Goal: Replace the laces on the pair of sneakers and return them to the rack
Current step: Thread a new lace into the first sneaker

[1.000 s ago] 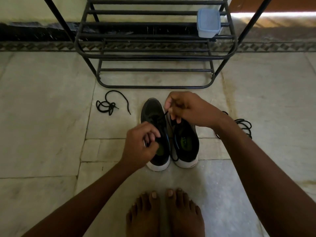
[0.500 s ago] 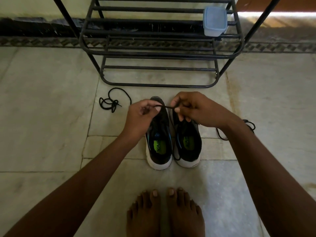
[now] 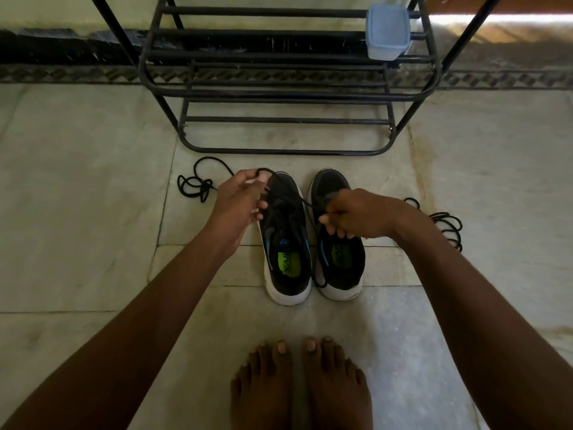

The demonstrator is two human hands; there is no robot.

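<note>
Two black sneakers with white soles stand side by side on the floor, the left sneaker and the right sneaker. A black lace runs taut across the left sneaker between my hands. My left hand pinches one end above that shoe's toe. My right hand grips the other end over the right sneaker, hiding its tongue. The black metal shoe rack stands just beyond the shoes.
A loose black lace lies on the floor left of the shoes, another coiled lace to the right. A pale blue lidded box sits on the rack's right side. My bare feet are near the bottom edge.
My hands have drawn apart, pulling the lace out longer across the left sneaker. The left hand rose toward the toe; the right hand dropped over the right shoe.
</note>
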